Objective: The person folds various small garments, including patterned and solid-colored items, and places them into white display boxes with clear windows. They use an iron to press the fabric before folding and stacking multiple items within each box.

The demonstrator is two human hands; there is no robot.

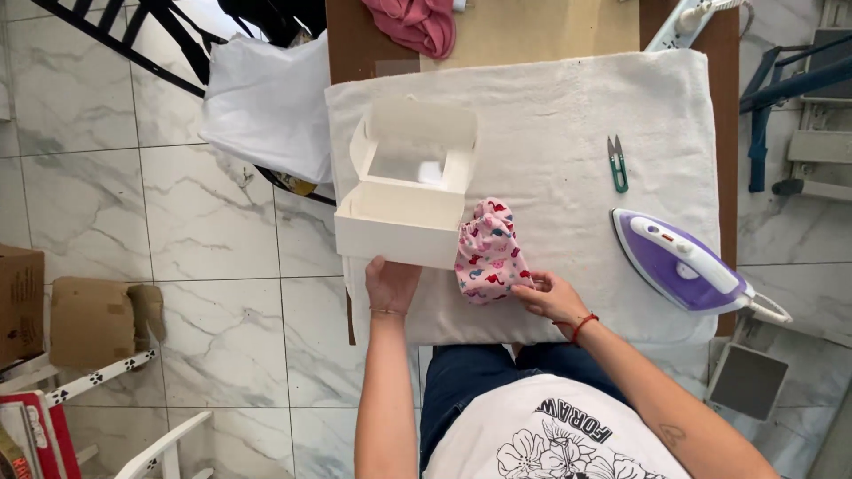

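The person sits at a tabletop (728,80) covered with a thick white towel (568,115). An open white cardboard box (404,208) stands near the front edge on the left side of the towel. Its lid stands up at the back, at 12 o'clock, so the inside shows. The box looks empty.

The left hand (390,284) rests against the front wall of the box, at its 6 o'clock side. The fingers lie flat on the card, not wrapped around anything. It looks like the hand is there to keep the light box from sliding.

At 3 o'clock from the box, touching its front corner, lies a small pink cloth (488,253) with little colored animal shapes. It is folded into a small puffy bundle. The right hand (550,297) touches the lower edge of the cloth, at about 4 o'clock from it. Its fingertips pinch the edge lightly, so the bundle stays folded.

Farther right, a purple and white iron (679,262) lies on the towel with its tip pointing to 10 o'clock, well apart from the cloth. Small green thread snips (618,164) lie at 12 o'clock from the iron. A pink garment (413,22) sits at the far end of the tabletop. A white plastic bag (266,106) hangs off to the left.
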